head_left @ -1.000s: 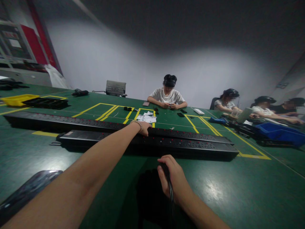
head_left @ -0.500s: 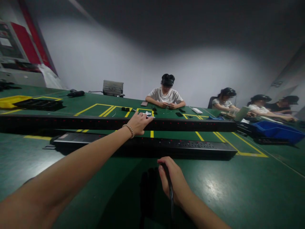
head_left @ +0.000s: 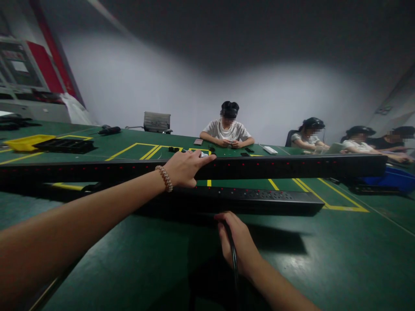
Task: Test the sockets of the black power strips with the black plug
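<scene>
My left hand (head_left: pixel 186 169), with a beaded bracelet on its wrist, grips a long black power strip (head_left: pixel 292 167) from above. Its fingers go over the top edge and the thumb lies along the front face. Small red marks run along this strip, which is held up off the table. Behind and below it lies a second black power strip (head_left: pixel 275 201) with a row of sockets, partly covered by my left arm. Closer to me, my right hand (head_left: pixel 238 242) is closed round a black cable (head_left: pixel 234 259) that hangs down towards the bottom of the view.
The green table (head_left: pixel 155 242) bears yellow tape lines. A yellow tray (head_left: pixel 27 142) and a black tray (head_left: pixel 66 145) stand at the left, a blue bin (head_left: pixel 389 178) at the right. Across the table sits a person (head_left: pixel 227 129); several others sit at the right.
The upper power strip has come closer to me and its right end reaches farther right, now over the blue bin. My left hand moved slightly with it. My right hand stays round the cable.
</scene>
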A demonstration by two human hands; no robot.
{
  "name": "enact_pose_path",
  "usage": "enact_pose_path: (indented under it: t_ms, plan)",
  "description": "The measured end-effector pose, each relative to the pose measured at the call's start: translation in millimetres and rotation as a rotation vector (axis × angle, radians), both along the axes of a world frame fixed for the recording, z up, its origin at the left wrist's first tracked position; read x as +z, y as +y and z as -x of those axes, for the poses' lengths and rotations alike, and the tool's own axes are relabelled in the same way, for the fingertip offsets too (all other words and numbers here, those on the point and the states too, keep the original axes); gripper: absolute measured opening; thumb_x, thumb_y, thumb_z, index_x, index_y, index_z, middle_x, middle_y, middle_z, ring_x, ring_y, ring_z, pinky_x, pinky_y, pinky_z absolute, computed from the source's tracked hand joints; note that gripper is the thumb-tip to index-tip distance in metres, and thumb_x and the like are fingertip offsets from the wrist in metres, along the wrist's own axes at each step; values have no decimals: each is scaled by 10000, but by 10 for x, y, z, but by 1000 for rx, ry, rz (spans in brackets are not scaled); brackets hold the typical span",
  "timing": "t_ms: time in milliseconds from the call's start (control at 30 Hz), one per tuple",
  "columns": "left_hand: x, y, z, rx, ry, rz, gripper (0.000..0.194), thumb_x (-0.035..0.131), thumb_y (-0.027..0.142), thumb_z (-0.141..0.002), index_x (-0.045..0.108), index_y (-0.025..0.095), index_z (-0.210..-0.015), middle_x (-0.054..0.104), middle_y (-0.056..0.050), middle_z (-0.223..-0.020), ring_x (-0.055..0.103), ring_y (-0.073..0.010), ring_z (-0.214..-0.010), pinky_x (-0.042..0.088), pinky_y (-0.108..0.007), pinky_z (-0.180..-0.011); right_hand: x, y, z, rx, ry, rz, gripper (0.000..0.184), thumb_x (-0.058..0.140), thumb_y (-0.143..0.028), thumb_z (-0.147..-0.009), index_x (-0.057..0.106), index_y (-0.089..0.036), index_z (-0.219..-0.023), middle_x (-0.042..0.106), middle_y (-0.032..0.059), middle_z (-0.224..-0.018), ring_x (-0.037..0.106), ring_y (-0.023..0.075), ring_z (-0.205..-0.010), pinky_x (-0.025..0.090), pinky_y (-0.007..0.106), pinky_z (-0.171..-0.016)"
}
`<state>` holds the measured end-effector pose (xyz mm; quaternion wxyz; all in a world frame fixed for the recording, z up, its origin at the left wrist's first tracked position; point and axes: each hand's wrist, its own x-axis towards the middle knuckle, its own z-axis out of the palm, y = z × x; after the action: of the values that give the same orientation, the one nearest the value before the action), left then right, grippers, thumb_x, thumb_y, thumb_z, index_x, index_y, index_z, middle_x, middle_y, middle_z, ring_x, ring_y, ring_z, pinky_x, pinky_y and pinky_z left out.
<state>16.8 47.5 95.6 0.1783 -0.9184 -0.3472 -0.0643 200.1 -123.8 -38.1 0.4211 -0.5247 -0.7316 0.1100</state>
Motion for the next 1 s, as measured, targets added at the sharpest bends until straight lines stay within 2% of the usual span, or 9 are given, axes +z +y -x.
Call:
enact_pose_path:
  t_ms: [133, 300, 467, 600, 667, 767, 867, 1000]
  plan:
    - [22, -233, -7, -46, 30, 62, 985, 689, 363, -706, 190, 365, -1555, 543, -118, -1257, 613, -327, -990, 475, -415, -809, 76, -88, 25, 38, 10, -118, 227, 458, -121, -941, 589, -211, -1104, 645, 104, -1116, 641, 227, -1061, 538, 391, -943]
    - [-88, -506, -20, -105, 57, 127, 961, 688, 387, -693, 236, 363, -1541, 588, -115, -1193, 631, -321, -945, 489, -400, -749, 21, -64, -4, -26, -35, -93, 303, 477, -75, -864, 578, -207, -1118, 665, 114, -1087, 658, 246, -1023, 554, 399, -898]
    - [-208, -721, -93, -160, 70, 229, 951, 705, 420, -677, 280, 341, -1524, 621, -114, -1139, 653, -317, -909, 496, -394, -725, 124, -154, 19, 97, -100, -96, 285, 476, -60, -822, 614, -216, -1018, 687, 88, -989, 671, 226, -920, 552, 354, -822]
    - [-339, -801, -183, -197, 93, 283, 956, 715, 471, -669, 298, 320, -1516, 632, -128, -1154, 668, -328, -921, 514, -405, -734, 296, -345, 48, 196, -162, -147, 231, 466, -83, -835, 607, -220, -958, 696, 61, -883, 677, 207, -822, 534, 322, -732]
    - [-420, -818, -232, -211, 113, 311, 957, 722, 469, -665, 301, 324, -1512, 641, -124, -1133, 676, -330, -905, 524, -410, -725, 355, -420, 33, 254, -176, -218, 270, 456, -80, -834, 606, -224, -1007, 719, 59, -941, 686, 205, -836, 528, 333, -733]
    - [-549, -838, -314, -239, 144, 366, 985, 757, 481, -640, 311, 325, -1504, 654, -116, -1107, 688, -330, -875, 538, -409, -703, 387, -481, -8, 413, -225, -296, 241, 487, -154, -882, 610, -226, -1077, 742, 68, -987, 700, 210, -839, 545, 328, -711]
    - [-655, -863, -404, -279, 151, 403, 926, 758, 531, -654, 369, 300, -1462, 666, -108, -1060, 697, -331, -865, 549, -403, -697, 369, -503, -27, 386, -195, -372, 206, 467, -241, -961, 628, -236, -1089, 757, 78, -988, 716, 221, -856, 572, 340, -750]
    - [-731, -897, -534, -298, 108, 398, 721, 650, 568, -775, 438, 257, -1390, 676, -111, -1004, 705, -338, -866, 557, -417, -697, 356, -528, -16, 359, -174, -389, 258, 402, -268, -1003, 626, -229, -1124, 761, 93, -1014, 724, 236, -884, 578, 364, -758]
